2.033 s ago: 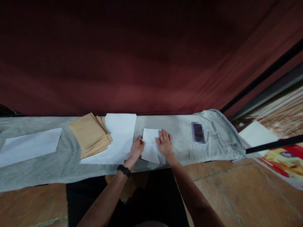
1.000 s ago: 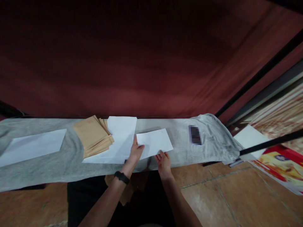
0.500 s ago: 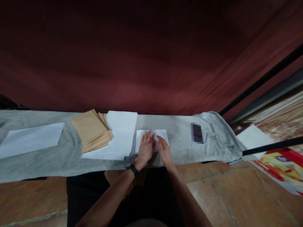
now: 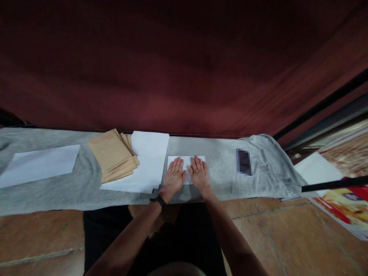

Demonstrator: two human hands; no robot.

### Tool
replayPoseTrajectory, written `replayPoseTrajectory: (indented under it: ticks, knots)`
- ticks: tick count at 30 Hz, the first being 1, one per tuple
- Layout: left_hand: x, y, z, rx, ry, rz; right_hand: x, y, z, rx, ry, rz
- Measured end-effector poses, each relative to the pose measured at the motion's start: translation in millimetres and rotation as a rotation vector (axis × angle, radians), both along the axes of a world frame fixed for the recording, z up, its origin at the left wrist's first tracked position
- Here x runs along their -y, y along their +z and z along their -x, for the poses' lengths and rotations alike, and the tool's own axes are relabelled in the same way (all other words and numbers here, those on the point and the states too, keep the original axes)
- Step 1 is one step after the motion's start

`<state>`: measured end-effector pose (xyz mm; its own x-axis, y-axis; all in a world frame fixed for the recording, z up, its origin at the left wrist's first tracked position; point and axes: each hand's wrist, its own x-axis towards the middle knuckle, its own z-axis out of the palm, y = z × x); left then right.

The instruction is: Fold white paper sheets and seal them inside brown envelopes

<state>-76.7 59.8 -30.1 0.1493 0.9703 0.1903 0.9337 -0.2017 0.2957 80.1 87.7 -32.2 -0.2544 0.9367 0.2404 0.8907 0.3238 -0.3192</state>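
Observation:
A small folded white sheet lies on the grey cloth right in front of me. My left hand rests flat on its left half, fingers stretched out. My right hand lies flat on its right half, fingers spread too. Both palms cover most of the sheet; only its far edge and corners show. A black band sits on my left wrist.
Left of my hands lie larger white sheets and a stack of brown envelopes. Another white sheet lies far left. A dark blurred object sits to the right. A dark red curtain hangs behind; tiled floor lies below.
Two seconds ago the sheet lay taller under my hands. I lifted and turned it, then laid it down again. Both hands now press flat on it, side by side.

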Motion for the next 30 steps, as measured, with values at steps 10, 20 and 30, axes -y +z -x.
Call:
replayPoseTrajectory:
  ticks: [10,20,30]
  knots:
    - [5,-0.5,3,0.064,0.153,-0.007,6,-9.4,-24,-0.027,-0.144,-0.085]
    - [26,4.4,-33,0.019,-0.024,-0.004,8,-6.6,-23,0.002,-0.151,-0.079]
    - [38,1.2,-1,0.036,0.074,-0.033,8,-4.1,-9,-0.049,-0.197,-0.071]
